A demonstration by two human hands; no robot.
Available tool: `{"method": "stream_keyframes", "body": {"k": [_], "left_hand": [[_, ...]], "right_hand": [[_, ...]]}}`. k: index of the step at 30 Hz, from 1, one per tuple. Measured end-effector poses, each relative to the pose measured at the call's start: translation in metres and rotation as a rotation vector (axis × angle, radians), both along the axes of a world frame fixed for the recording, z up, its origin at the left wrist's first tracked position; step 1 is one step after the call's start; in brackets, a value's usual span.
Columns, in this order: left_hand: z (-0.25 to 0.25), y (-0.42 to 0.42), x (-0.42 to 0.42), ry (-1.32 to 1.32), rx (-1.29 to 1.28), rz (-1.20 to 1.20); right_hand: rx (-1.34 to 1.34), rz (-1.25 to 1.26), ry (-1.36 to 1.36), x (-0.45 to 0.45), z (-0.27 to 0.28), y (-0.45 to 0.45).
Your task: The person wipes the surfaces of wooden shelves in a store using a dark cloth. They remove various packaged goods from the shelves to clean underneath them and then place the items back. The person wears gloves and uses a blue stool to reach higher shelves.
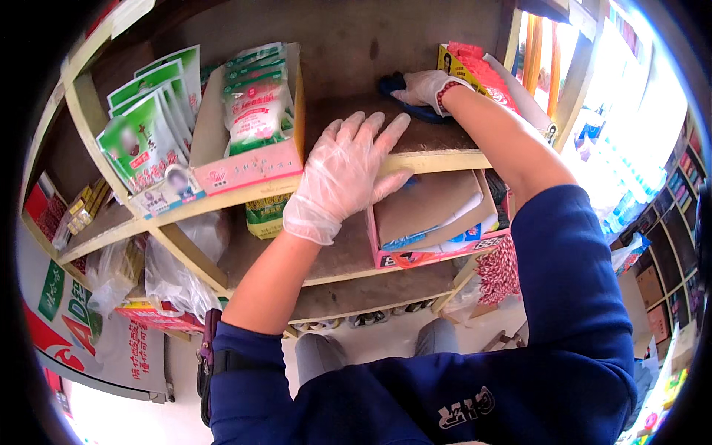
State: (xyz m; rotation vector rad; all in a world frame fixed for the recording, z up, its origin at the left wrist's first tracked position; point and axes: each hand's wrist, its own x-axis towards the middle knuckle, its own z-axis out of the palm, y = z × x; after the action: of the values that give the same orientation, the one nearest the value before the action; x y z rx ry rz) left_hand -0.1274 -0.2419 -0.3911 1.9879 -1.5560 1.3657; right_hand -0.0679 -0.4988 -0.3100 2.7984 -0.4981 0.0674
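Observation:
My left hand (350,172), in a clear plastic glove, lies over the front edge of a wooden shelf (439,161) with its fingers apart and nothing held. Farther back on the brown shelf board, my gloved right hand (425,89) presses a dark blue cloth (428,114) to the surface; part of the cloth is hidden under the hand. Close beside my right hand stands a box of red packets (484,72). Left of my left hand, an open carton (250,169) holds green and white packets (258,105) standing upright.
White and green pouches (153,128) lean at the shelf's left end. Below are a pink-rimmed box (434,222), a yellow and green package (270,214) and clear plastic bags (183,272). Red and white braided cord (498,272) hangs lower right. Wrapped bottles (628,178) stand at far right.

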Motion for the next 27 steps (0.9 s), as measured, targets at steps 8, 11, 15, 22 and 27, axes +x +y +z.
{"method": "stream_keyframes", "body": {"k": [8, 11, 15, 22, 27], "left_hand": [[0.001, 0.006, 0.002, 0.071, -0.031, -0.006], [0.003, 0.005, 0.001, 0.108, -0.055, -0.035], [0.003, 0.003, -0.001, 0.098, -0.046, -0.065], [0.006, 0.009, -0.001, 0.082, -0.031, -0.079], [0.0, 0.003, 0.003, 0.086, 0.001, -0.072]], "right_hand": [[0.019, 0.272, -0.163, -0.086, -0.008, 0.049], [0.083, 0.281, -0.178, -0.116, -0.003, 0.066], [0.05, 0.284, -0.157, -0.119, -0.002, 0.059], [0.067, 0.15, -0.131, -0.042, -0.001, 0.031], [0.1, -0.045, -0.028, 0.007, 0.003, 0.002]]}}
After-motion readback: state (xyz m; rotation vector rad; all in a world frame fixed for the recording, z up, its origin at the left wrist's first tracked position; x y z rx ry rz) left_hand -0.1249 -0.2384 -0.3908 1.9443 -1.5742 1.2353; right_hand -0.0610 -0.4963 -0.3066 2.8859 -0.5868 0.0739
